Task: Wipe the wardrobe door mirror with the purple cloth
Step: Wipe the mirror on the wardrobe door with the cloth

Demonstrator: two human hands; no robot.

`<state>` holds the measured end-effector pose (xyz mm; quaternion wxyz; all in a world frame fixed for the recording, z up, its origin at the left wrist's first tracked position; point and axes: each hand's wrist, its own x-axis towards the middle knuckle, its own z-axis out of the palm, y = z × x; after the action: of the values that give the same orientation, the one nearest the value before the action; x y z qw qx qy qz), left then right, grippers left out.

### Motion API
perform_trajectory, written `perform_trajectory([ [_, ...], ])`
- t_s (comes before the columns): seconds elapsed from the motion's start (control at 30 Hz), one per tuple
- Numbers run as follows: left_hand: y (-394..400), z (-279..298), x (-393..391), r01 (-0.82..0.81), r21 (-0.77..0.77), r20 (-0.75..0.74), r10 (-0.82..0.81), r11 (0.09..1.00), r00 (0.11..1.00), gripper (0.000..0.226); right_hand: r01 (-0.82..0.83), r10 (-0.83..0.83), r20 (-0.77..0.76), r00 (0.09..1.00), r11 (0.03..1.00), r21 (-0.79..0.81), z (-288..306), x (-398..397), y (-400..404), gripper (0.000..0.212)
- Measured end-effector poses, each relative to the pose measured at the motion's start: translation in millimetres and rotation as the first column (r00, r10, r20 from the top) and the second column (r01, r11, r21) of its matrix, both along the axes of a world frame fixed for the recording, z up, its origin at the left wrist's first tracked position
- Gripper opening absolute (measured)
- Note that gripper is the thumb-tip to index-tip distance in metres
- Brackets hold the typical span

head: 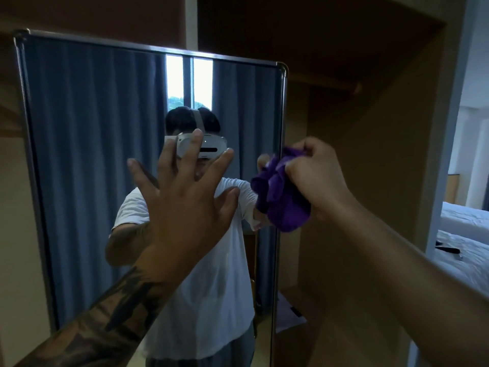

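Observation:
The wardrobe door mirror (87,160) stands in front of me in a thin metal frame and reflects blue curtains and a person in a white shirt. My left hand (185,197) is spread flat with straight fingers on the glass near its middle. My right hand (315,178) grips the bunched purple cloth (284,200) at the mirror's right edge, about halfway up. The cloth hangs below my fist and overlaps the frame; whether it touches the glass is unclear.
Right of the mirror the open wardrobe (344,154) shows dark brown shelves with papers (288,313) on a low one. A bed with white sheets (465,250) lies at the far right beyond a pale doorframe (447,128).

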<state>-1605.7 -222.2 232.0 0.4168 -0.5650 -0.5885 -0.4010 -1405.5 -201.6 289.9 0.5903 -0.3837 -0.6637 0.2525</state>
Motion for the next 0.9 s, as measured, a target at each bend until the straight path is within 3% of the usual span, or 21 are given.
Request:
perform_trajectory([
  [0.1,0.2,-1.7,-0.6,0.009,0.004,0.012,-0.009,1.0,1.0,0.063,-0.004,0.006,-0.033,0.999,0.998,0.056,18.1,-1.8,-2.7,0.022],
  [0.27,0.9,-3.4,-5.9,0.012,0.007,-0.022,-0.012,1.0,1.0,0.064,0.039,-0.039,0.068,0.997,0.999,0.0,-20.3,-1.9,-6.0,0.023],
  [0.5,2.7,-4.5,-4.6,-0.014,0.022,-0.03,0.014,1.0,0.999,0.063,0.047,-0.054,0.036,0.998,0.984,0.173,34.4,-2.3,0.4,0.023],
  [0.63,1.4,-3.9,-7.7,-0.029,0.013,-0.049,0.03,0.999,0.998,0.063,-0.011,0.004,0.055,0.998,0.992,0.124,-0.6,-4.6,-1.4,0.027],
  [0.73,1.9,-4.2,-8.0,-0.043,0.017,-0.07,0.045,0.999,0.997,0.065,0.013,-0.019,0.043,0.999,0.991,0.133,18.7,0.6,4.8,0.028],
  [0.9,3.7,-5.8,-9.7,-0.049,0.016,-0.072,0.05,0.999,0.996,0.064,-0.064,0.06,0.025,0.998,0.974,0.215,12.8,0.7,3.4,0.053],
])
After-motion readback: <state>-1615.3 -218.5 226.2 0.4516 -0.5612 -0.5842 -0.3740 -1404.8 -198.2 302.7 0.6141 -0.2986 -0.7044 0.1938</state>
